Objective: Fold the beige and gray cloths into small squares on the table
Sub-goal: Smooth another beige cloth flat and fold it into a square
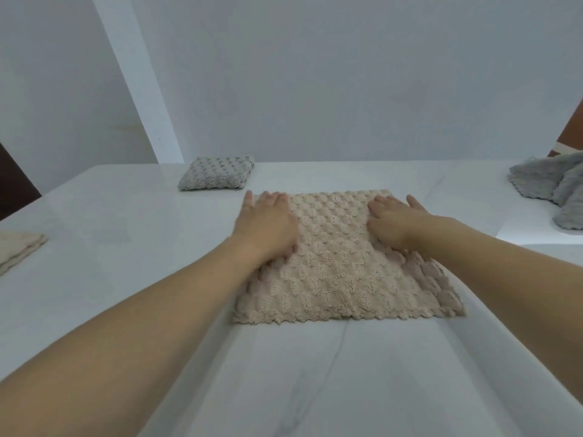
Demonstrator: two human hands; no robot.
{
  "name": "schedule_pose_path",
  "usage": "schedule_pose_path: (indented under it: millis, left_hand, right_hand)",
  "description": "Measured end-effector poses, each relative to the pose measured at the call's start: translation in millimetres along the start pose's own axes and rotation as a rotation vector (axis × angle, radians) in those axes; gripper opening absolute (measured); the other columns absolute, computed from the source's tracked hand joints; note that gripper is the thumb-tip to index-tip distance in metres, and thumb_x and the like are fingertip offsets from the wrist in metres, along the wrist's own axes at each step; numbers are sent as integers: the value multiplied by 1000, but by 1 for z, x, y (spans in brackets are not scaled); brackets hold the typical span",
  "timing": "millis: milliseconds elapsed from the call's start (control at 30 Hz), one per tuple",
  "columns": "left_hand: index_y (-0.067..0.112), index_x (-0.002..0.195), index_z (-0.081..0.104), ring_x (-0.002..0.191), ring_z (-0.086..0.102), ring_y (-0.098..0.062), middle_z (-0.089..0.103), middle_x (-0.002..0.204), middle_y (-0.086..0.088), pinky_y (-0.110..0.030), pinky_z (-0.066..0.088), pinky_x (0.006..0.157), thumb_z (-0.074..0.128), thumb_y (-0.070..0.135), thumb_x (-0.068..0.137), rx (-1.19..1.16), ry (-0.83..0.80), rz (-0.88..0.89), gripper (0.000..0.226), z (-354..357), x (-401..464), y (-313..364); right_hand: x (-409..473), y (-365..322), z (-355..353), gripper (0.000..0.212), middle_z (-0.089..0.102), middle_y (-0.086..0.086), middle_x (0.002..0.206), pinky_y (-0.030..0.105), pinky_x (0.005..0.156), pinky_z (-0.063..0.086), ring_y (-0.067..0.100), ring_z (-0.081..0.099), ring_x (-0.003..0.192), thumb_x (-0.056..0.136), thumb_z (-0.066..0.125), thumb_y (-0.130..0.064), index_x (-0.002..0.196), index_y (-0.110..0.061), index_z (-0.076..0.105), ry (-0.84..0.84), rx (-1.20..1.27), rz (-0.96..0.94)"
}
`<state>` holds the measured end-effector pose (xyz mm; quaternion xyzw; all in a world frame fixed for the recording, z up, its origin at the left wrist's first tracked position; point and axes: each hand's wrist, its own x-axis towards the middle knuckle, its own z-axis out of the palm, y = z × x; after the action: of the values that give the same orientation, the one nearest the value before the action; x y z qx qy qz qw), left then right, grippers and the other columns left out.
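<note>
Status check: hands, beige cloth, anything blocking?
Left hand and right hand flat, pressing beige cloth. Cloth partly folded. Folded gray cloth set aside; nothing in the way.

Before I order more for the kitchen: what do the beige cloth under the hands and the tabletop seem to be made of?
The beige cloth looks like plush microfibre or coral fleece: a fuzzy pile in raised bubble-like tufts, matte. The exact fibre can't be told. The table looks like white marble or a marble-look slab: smooth, faintly glossy, with thin gray veins. Real stone or laminate can't be settled.

White table (126, 279) bears beige cloth (340, 272), folded gray cloth (217, 172), perhaps two more.
</note>
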<state>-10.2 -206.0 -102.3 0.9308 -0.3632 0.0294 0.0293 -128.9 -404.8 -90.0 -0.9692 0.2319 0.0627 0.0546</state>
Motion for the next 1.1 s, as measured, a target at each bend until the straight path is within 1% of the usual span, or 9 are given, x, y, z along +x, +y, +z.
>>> schedule_pose_path:
  millis: [67,100,200,300,567,633,700,833,1100]
  left_hand:
    - [10,155,10,150,4,-19,9,163,-5,-44,-3,121,18,37,102,-106,-14,49,60,9,-19,22]
    - [12,156,8,150,1,-18,5,164,-3,-43,-3,121,16,41,102,-113,-49,57,61,13,-27,29]
    - [16,156,3,150,-4,-16,-2,164,0,-40,-3,121,14,47,101,-97,-91,33,64,19,-29,29]
    - [18,156,3,150,-4,-14,-2,164,1,-39,-4,121,15,48,102,-100,-95,51,63,16,-30,21]
    - [15,156,5,150,0,-16,1,164,0,-39,-1,121,14,40,103,-90,-111,-59,59,10,-53,-26]
    - [11,155,12,150,6,-19,9,163,-4,-42,1,121,17,36,102,-15,-51,-60,58,6,-53,-19]
    - [9,154,19,149,9,-20,14,162,-6,-42,1,121,20,34,102,-63,16,-39,57,2,-57,2]
    - [13,156,8,150,1,-16,4,164,-1,-41,-1,121,16,41,103,-125,-50,72,60,13,-79,42]
    - [20,156,-2,149,-9,-13,-7,164,4,-38,-6,121,11,46,102,-81,-159,4,61,6,-101,-15]
  right_hand:
    - [-11,-20,5,43,30,9,153,46,119,9,20,25,141,102,25,-25,141,-8,36,62,111,-83]
    - [-18,-29,13,47,26,8,156,44,119,8,19,22,143,103,20,-29,144,-9,32,73,126,-127]
    - [-27,-36,33,57,-4,-2,162,39,120,-4,15,-5,149,103,9,-42,155,-19,2,54,45,-158]
    - [-29,-26,30,57,-9,-5,162,36,120,-6,12,-9,148,102,6,-44,154,-23,-3,44,31,-149]
    - [-51,23,26,57,-6,-6,162,41,120,-5,13,-5,148,102,6,-44,155,-25,0,21,-2,7]
    - [-54,15,21,57,-3,-1,162,43,120,-4,17,-3,149,102,7,-41,155,-19,4,60,-24,30]
    - [-64,-5,19,58,-2,2,162,41,120,-5,17,-3,149,103,9,-40,155,-15,6,125,34,-25]
    - [-86,-41,39,58,-10,-4,162,36,120,-6,13,-9,148,102,7,-42,155,-19,-2,84,39,-252]
    - [-93,6,35,58,-7,-5,162,34,120,-3,10,-7,148,102,6,-43,155,-21,-1,29,-13,-152]
